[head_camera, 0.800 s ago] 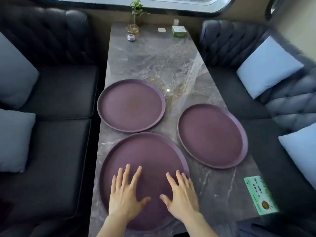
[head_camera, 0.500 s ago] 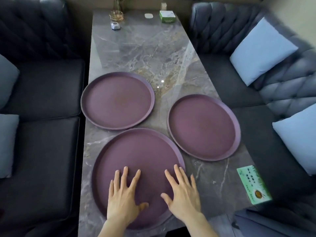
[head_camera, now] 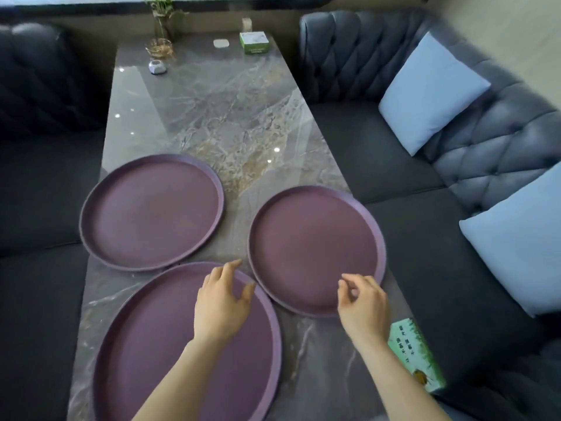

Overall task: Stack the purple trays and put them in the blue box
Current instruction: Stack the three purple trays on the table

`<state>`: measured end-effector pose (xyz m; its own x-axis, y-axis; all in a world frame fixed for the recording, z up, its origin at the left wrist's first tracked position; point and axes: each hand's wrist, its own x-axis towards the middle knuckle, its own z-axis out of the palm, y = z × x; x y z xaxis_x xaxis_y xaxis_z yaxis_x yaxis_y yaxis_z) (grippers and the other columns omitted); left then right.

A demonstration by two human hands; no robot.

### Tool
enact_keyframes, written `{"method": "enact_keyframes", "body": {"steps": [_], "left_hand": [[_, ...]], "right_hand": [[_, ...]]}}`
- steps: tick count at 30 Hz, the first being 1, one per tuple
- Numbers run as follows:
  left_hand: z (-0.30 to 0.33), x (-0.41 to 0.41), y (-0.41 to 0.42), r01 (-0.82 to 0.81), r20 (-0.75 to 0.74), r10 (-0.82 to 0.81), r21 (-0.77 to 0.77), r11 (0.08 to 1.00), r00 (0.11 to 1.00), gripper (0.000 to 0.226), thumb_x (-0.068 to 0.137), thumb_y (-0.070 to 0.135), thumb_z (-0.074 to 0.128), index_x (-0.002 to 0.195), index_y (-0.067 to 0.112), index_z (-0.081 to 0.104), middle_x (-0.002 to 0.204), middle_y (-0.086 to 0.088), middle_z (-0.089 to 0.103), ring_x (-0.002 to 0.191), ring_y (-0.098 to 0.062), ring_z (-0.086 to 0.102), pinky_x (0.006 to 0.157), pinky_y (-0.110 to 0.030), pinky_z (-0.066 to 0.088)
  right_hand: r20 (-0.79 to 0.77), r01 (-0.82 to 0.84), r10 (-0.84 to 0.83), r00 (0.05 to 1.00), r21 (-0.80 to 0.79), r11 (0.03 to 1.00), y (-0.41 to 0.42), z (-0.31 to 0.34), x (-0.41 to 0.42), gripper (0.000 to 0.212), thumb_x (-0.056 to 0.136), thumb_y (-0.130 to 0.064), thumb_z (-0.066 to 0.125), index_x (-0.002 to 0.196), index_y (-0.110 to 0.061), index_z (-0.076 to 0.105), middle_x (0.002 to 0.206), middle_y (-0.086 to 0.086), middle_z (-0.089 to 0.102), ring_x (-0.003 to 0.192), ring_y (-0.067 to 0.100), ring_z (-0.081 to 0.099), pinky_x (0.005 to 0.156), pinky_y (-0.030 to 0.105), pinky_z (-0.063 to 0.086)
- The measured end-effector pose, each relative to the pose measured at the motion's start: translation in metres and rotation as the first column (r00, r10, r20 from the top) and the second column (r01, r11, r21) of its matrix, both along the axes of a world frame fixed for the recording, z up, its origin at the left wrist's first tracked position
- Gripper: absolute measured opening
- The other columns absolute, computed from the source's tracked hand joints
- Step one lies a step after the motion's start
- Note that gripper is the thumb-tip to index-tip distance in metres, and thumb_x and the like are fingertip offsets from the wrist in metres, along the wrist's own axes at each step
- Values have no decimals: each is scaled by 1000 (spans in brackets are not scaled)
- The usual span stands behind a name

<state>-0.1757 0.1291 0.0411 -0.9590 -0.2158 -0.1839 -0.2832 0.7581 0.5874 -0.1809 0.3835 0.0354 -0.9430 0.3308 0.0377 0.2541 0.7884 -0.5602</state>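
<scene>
Three round purple trays lie flat on the marble table (head_camera: 243, 123). The largest tray (head_camera: 170, 354) is nearest me, a second tray (head_camera: 151, 211) sits at the back left, and a third tray (head_camera: 309, 247) sits at the right. My left hand (head_camera: 221, 302) hovers over the far right rim of the largest tray, fingers loosely curled and holding nothing. My right hand (head_camera: 361, 305) is at the near edge of the right tray, fingers curled above its rim, empty. No blue box is in view.
A green card (head_camera: 416, 357) lies at the table's near right edge. At the far end stand a plant in a glass (head_camera: 162, 28), a small silver object (head_camera: 158, 67), a white pad (head_camera: 221, 43) and a green box (head_camera: 254, 42). Dark sofas with light blue cushions (head_camera: 431, 92) flank the table.
Both hands lifted off the largest tray, where they lay flat, and moved forward and right. The right hand now reaches the right tray's near edge. The view shifted.
</scene>
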Motion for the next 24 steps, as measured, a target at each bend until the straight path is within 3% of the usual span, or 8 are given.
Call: {"method": "enact_keyframes", "body": {"steps": [5, 9, 13, 19, 24], "left_hand": [[-5, -69, 34, -119, 152, 103, 100, 988, 983, 60, 88, 50, 58, 142, 27, 45, 141, -5, 49, 132, -27, 43, 104, -43, 40], [-15, -93, 44, -223, 267, 179, 148, 964, 947, 78, 85, 50, 64, 152, 29, 31, 151, -8, 39, 140, -29, 34, 112, -46, 33], [-23, -100, 51, -311, 351, 229, 198, 930, 908, 89, 83, 48, 68, 155, 31, 21, 151, -11, 40, 142, -29, 33, 114, -45, 31], [-24, -108, 55, -458, 354, 357, 261, 850, 865, 88, 80, 41, 73, 153, 29, 27, 152, -3, 45, 137, -24, 45, 110, -41, 39], [-14, -101, 47, -478, 290, 398, 303, 824, 870, 68, 85, 27, 68, 148, 27, 42, 136, 0, 62, 122, -18, 59, 103, -40, 47]], "right_hand": [[139, 215, -207, 968, -48, 975, 82, -4, -66, 30, 87, -32, 61, 115, -23, 67, 110, 4, 66, 95, 28, 64, 77, 38, 50], [264, 262, -219, 939, -140, 955, 118, -17, -99, 48, 88, -37, 59, 135, -23, 55, 131, 4, 59, 113, 25, 60, 90, 43, 49], [358, 303, -172, 918, -350, 887, 122, -29, -121, 62, 88, -37, 63, 145, -22, 42, 145, 3, 48, 122, 22, 56, 100, 43, 44], [388, 391, -203, 899, -503, 770, 108, -38, -137, 58, 90, -32, 63, 142, -17, 45, 142, 6, 53, 126, 25, 54, 103, 40, 41], [310, 463, -359, 880, -394, 794, 100, -27, -128, 48, 92, -32, 59, 136, -15, 53, 141, 6, 52, 126, 30, 52, 101, 45, 42]]}}
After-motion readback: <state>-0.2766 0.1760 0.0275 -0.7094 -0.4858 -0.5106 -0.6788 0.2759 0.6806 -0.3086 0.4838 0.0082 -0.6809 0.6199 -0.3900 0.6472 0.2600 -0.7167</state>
